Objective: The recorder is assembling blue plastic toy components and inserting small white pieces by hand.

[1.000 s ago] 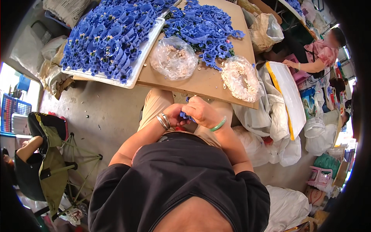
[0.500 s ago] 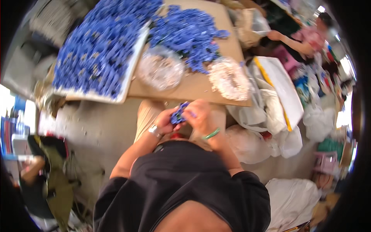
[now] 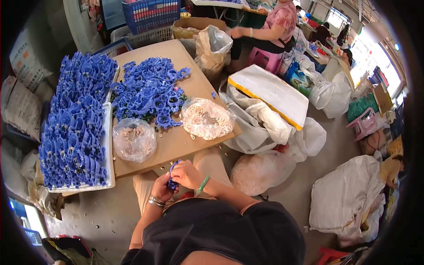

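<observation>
My left hand (image 3: 164,188) is closed around a small blue flower-shaped piece (image 3: 173,183), low over my lap at the table's near edge. From the right, my right hand (image 3: 188,174) pinches at the same piece, and its fingers partly cover it. On the table lies a loose heap of similar blue pieces (image 3: 152,90). To its left, many more blue pieces (image 3: 73,143) stand packed in rows on a white foam tray (image 3: 108,152). Nearest my hands are a clear plastic bag (image 3: 134,145) and another opened bag (image 3: 207,121), both with small pale bits.
The brown tabletop (image 3: 194,86) ends just ahead of my knees. White sacks (image 3: 260,165) and a white foam lid with a yellow edge (image 3: 271,92) crowd its right side. Another person (image 3: 274,28) sits beyond, on a pink stool (image 3: 267,59). A large white bundle (image 3: 344,194) lies at right.
The view has swung to the right and up, so the table appears lower and farther left. Both hands stay together on the blue piece.
</observation>
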Tool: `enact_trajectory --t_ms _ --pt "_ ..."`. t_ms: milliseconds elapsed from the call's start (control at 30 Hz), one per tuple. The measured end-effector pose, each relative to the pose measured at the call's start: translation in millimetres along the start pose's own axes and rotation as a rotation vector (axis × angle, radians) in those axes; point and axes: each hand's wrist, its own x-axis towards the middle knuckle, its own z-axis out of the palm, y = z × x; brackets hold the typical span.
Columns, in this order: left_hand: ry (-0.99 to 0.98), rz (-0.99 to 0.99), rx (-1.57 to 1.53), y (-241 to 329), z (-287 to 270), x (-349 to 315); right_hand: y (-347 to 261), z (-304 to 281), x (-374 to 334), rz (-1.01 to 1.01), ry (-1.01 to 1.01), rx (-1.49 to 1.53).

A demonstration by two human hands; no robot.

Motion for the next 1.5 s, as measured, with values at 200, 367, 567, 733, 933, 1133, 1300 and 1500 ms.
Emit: enact_trajectory --t_ms 200,367,567,733,933,1133,1300,1500 --pt "0.023 -0.007 -0.069 -3 -2 -1 10 9 -1 -0.001 -0.042 0.095" --pt "0.109 0.073 -0.016 -6 -5 2 3 6 -1 -0.02 -0.039 0.01" --pt "-0.001 0.082 -0.11 -5 -8 -1 -2 3 -1 -0.004 -0.007 0.016" --pt "0.097 0.087 -0.238 -2 3 -4 -4 6 1 -0.022 -0.043 0.061" --pt "0.039 0.065 -0.19 -6 -5 -4 3 13 -3 0.061 -0.038 0.15" --pt "0.058 0.081 -0.162 -6 -3 -3 1 12 -1 0.12 -0.006 0.031" --pt "0.059 0.083 -0.151 -9 -2 5 6 9 -1 0.155 0.015 0.042" --pt "0.01 0.077 -0.234 -10 -16 2 -1 10 3 0.035 0.039 0.127"
